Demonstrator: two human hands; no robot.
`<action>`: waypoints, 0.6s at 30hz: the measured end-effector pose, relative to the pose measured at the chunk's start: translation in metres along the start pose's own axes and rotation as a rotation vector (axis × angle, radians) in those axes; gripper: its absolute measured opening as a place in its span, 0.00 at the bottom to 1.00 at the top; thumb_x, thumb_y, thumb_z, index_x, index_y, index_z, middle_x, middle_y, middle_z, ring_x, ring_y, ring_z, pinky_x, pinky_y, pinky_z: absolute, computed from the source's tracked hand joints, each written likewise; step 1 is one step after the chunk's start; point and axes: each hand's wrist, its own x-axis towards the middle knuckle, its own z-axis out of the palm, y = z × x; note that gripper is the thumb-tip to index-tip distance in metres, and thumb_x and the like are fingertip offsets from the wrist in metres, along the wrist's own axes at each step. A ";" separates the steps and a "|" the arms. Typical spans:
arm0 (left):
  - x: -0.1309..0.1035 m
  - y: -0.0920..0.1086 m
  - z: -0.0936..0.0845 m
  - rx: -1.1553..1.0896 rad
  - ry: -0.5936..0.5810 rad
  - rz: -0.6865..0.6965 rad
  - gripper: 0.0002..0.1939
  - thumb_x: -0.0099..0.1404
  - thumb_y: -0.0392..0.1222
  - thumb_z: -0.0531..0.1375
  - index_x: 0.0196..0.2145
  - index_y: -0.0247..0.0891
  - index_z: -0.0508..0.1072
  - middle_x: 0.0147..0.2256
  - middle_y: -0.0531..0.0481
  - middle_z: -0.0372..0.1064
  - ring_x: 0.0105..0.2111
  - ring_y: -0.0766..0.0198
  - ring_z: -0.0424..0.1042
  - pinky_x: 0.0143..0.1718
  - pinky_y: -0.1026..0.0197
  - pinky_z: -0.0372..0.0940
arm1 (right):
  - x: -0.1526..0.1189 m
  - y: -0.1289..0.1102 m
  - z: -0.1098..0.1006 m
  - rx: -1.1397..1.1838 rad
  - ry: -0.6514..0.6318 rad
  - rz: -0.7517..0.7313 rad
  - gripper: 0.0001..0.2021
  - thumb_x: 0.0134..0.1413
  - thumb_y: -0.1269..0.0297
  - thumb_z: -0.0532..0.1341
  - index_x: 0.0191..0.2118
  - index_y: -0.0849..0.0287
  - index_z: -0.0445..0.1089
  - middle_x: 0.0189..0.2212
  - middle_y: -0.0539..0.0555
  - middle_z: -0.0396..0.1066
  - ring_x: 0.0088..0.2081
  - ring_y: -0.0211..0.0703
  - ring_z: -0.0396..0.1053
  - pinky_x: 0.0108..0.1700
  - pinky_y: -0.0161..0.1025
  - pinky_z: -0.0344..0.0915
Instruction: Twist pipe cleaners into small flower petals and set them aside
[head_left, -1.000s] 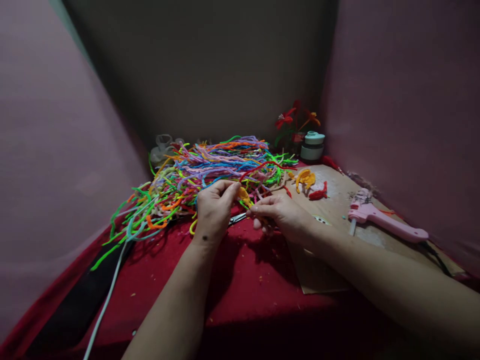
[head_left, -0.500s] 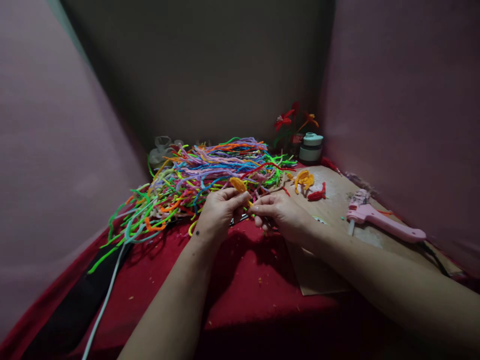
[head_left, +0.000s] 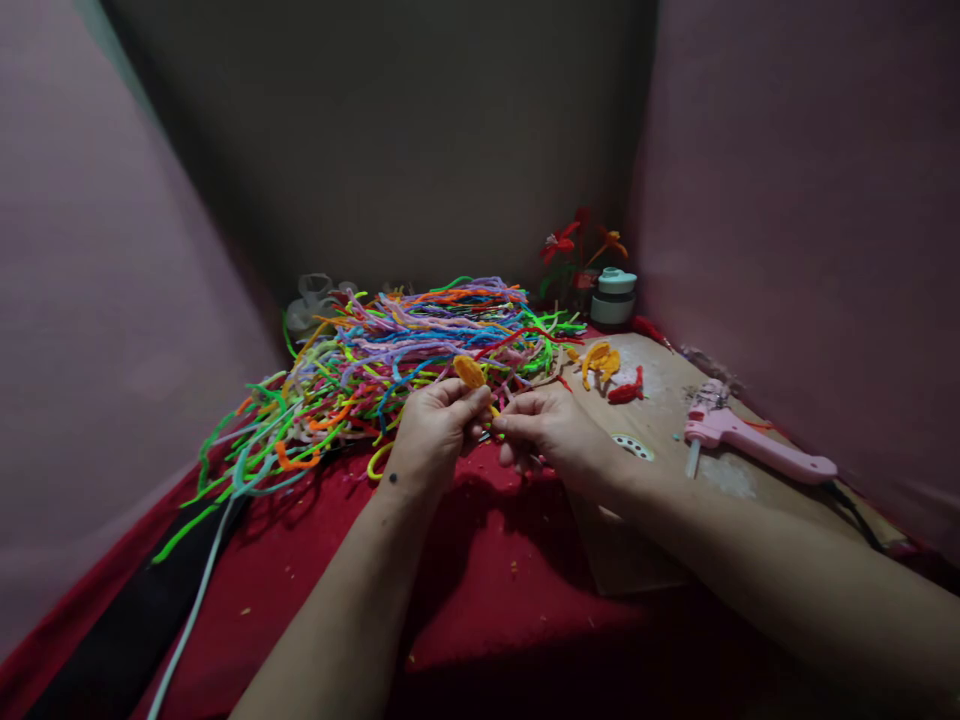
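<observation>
An orange pipe-cleaner petal [head_left: 470,372] stands up from the pinched fingers of my left hand [head_left: 437,420]. My right hand [head_left: 551,432] is closed close beside it, its thumb and forefinger pinching the yellow-orange end [head_left: 494,411] that comes out below the petal. Both hands hover over the front edge of a large heap of multicoloured pipe cleaners [head_left: 442,330]. To the right, more orange petals [head_left: 601,364] and a red pipe-cleaner piece [head_left: 627,387] lie on a cardboard sheet [head_left: 667,365].
A pink glue gun [head_left: 757,440] rests on the cardboard at the right, its cord trailing off. Behind stand a mint-lidded jar [head_left: 613,297] and red pipe-cleaner flowers [head_left: 561,243]. A white cable [head_left: 196,605] crosses the red cloth [head_left: 480,620] at the left.
The view has shifted slightly, so the surroundings sit a little further left. Both hands keep their pinch on the orange petal, with the fingertips slightly closer together.
</observation>
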 end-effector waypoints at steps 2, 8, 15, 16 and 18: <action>0.001 0.001 -0.003 -0.008 -0.052 -0.006 0.13 0.47 0.44 0.65 0.24 0.33 0.68 0.15 0.58 0.58 0.13 0.77 0.52 0.15 0.71 0.46 | 0.001 -0.002 -0.001 0.182 -0.096 0.080 0.07 0.46 0.65 0.59 0.23 0.62 0.64 0.16 0.50 0.68 0.14 0.32 0.61 0.15 0.29 0.53; 0.005 -0.001 -0.008 0.016 -0.136 0.025 0.12 0.49 0.44 0.64 0.23 0.34 0.67 0.15 0.58 0.57 0.14 0.76 0.50 0.16 0.70 0.45 | 0.003 0.000 -0.003 0.347 -0.159 0.159 0.06 0.46 0.68 0.58 0.23 0.62 0.62 0.14 0.49 0.68 0.12 0.31 0.61 0.13 0.27 0.53; 0.002 -0.002 -0.002 0.346 0.046 0.217 0.10 0.52 0.43 0.61 0.21 0.34 0.68 0.20 0.55 0.60 0.20 0.73 0.56 0.21 0.69 0.51 | 0.006 0.002 -0.002 0.378 -0.071 0.208 0.06 0.47 0.69 0.58 0.23 0.61 0.61 0.11 0.46 0.64 0.10 0.29 0.56 0.10 0.26 0.48; 0.001 -0.001 -0.001 0.336 0.025 0.192 0.10 0.52 0.44 0.61 0.22 0.34 0.68 0.19 0.55 0.60 0.20 0.73 0.56 0.20 0.69 0.51 | 0.006 0.003 -0.002 0.395 -0.063 0.184 0.06 0.48 0.68 0.58 0.23 0.61 0.61 0.12 0.46 0.65 0.10 0.29 0.56 0.10 0.26 0.48; -0.002 0.003 0.000 0.306 -0.023 0.135 0.11 0.51 0.45 0.62 0.24 0.34 0.69 0.19 0.56 0.61 0.18 0.73 0.55 0.19 0.68 0.51 | 0.006 0.004 -0.001 0.417 -0.056 0.146 0.07 0.48 0.66 0.59 0.23 0.61 0.61 0.13 0.46 0.65 0.11 0.29 0.58 0.11 0.26 0.50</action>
